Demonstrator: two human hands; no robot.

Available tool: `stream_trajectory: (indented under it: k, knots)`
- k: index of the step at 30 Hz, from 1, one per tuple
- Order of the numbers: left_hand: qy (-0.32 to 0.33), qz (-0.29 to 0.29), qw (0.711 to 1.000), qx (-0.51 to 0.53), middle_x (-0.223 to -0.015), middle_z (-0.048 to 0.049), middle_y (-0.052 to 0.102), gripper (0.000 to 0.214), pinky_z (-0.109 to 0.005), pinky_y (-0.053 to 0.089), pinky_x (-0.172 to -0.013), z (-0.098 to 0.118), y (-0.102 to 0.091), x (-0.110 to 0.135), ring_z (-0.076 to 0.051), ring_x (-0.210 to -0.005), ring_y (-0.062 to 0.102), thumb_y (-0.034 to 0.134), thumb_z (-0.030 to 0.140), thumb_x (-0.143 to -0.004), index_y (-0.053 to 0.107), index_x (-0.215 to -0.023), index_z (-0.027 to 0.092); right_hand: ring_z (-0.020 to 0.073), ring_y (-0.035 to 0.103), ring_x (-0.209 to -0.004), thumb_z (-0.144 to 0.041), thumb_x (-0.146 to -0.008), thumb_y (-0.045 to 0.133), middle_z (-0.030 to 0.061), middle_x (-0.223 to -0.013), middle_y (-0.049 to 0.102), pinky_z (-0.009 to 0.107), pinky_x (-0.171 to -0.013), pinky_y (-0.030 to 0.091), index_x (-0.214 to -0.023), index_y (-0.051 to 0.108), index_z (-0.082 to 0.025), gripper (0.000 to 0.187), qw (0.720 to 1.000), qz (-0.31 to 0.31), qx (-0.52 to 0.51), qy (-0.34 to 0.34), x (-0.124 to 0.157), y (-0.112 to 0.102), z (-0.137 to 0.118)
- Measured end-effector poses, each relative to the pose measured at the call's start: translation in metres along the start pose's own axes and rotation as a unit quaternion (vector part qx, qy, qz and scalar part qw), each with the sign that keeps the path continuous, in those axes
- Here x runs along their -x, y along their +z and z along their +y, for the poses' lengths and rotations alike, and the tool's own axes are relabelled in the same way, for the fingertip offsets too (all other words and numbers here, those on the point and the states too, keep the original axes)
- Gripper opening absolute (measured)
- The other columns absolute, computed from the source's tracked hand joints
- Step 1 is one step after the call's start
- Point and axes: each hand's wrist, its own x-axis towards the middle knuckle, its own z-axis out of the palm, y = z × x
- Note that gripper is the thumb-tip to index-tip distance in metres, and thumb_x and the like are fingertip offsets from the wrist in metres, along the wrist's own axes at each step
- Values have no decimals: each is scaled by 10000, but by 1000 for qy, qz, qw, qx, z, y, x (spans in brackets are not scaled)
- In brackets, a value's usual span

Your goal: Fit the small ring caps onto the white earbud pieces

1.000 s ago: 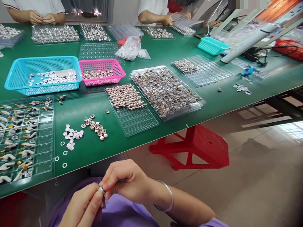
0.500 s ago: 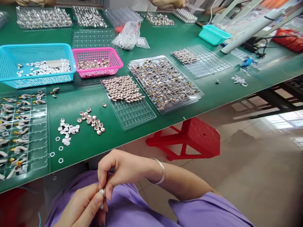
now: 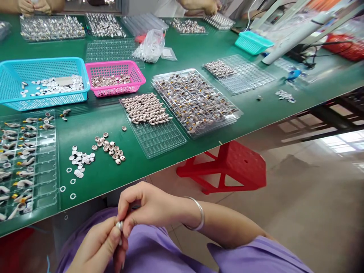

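Close above my lap, my left hand (image 3: 95, 242) pinches a small glossy white earbud (image 3: 120, 226) between thumb and fingers. My right hand (image 3: 146, 204) is closed on the upper side of the same earbud, its thumb and index finger touching it. Most of the piece is hidden by my fingertips. On the green table (image 3: 96, 182) beyond my hands lie loose white discs (image 3: 81, 157) and round beige caps (image 3: 109, 146). To the left, a clear tray (image 3: 45, 163) holds rows of earbud shells with stems and yellow bits.
A blue basket (image 3: 42, 99) with white pieces and a pink basket (image 3: 119, 91) with beige caps stand behind. Clear trays with beige stems (image 3: 146, 108) and wired shells (image 3: 196, 100) lie to the right. A red stool (image 3: 241, 163) is beside the table. Co-workers' hands (image 3: 199, 5) show across it.
Both hands stay together on the earbud, with the right fingers shifted slightly. The view has tilted a little, so the table's things sit slightly lower.
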Motion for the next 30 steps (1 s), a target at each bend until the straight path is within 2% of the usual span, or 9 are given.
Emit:
stream_trajectory:
  k: [2, 5, 11, 15, 19, 22, 25, 30]
  knots:
    - [-47, -11, 997, 63, -544, 1, 595, 479, -204, 419, -480, -2, -2, -4, -105, -465, 503, 680, 645, -777, 668, -713, 171, 93, 647, -625, -356, -470, 958, -19, -686, 696, 209, -656, 507, -726, 705, -127, 426, 995, 6, -82, 51, -4, -3, 3]
    - [-75, -11, 989, 130, -468, 12, 570, 492, -186, 394, -450, -4, -3, -8, -84, -408, 478, 717, 634, -751, 657, -679, 151, 80, 648, -598, -286, -367, 982, -21, -669, 716, 192, -633, 497, -703, 717, -118, 461, 985, 14, -147, 93, -9, -6, 7]
    - [-79, -2, 984, 163, -463, 24, 560, 453, -174, 383, -418, -5, -4, -7, -72, -378, 470, 737, 578, -765, 665, -666, 143, 79, 658, -604, -246, -393, 980, -6, -671, 735, 187, -637, 505, -709, 760, -118, 406, 982, 37, -162, 89, -7, -4, 8]
    - [-64, 7, 985, 158, -471, 27, 553, 455, -168, 383, -436, -6, -4, -8, -69, -398, 481, 727, 583, -775, 677, -680, 140, 81, 655, -617, -271, -518, 950, -3, -690, 732, 201, -653, 520, -743, 789, -145, 304, 988, 61, -136, 38, -4, -1, 11]
    - [-33, 13, 993, 117, -485, 30, 551, 476, -179, 398, -452, -10, -6, -9, -73, -408, 483, 707, 615, -777, 673, -690, 148, 101, 660, -668, -323, -647, 897, 20, -748, 732, 215, -668, 526, -835, 811, -174, 254, 993, 86, -39, -64, -2, 2, 16]
    - [7, 18, 998, 60, -506, 14, 580, 475, -191, 422, -485, -14, -9, -11, -95, -456, 516, 652, 626, -819, 671, -724, 161, 125, 671, -717, -319, -775, 813, 49, -794, 737, 234, -695, 540, -933, 810, -186, 206, 980, 113, 69, -150, 2, 6, 16]
    - [45, 26, 999, 8, -549, 2, 600, 466, -206, 448, -524, -14, -11, -10, -114, -511, 540, 601, 618, -862, 667, -750, 171, 140, 683, -757, -263, -863, 723, 71, -827, 742, 251, -728, 555, -998, 799, -189, 172, 956, 151, 153, -201, 6, 13, 17]
    - [66, 69, 995, -23, -544, 12, 574, 497, -223, 450, -536, -7, -4, -6, -123, -516, 525, 606, 657, -833, 657, -713, 178, 139, 693, -747, -301, -895, 690, 74, -847, 733, 237, -698, 573, -1013, 793, -195, 189, 945, 190, 135, -231, 7, 24, 26]
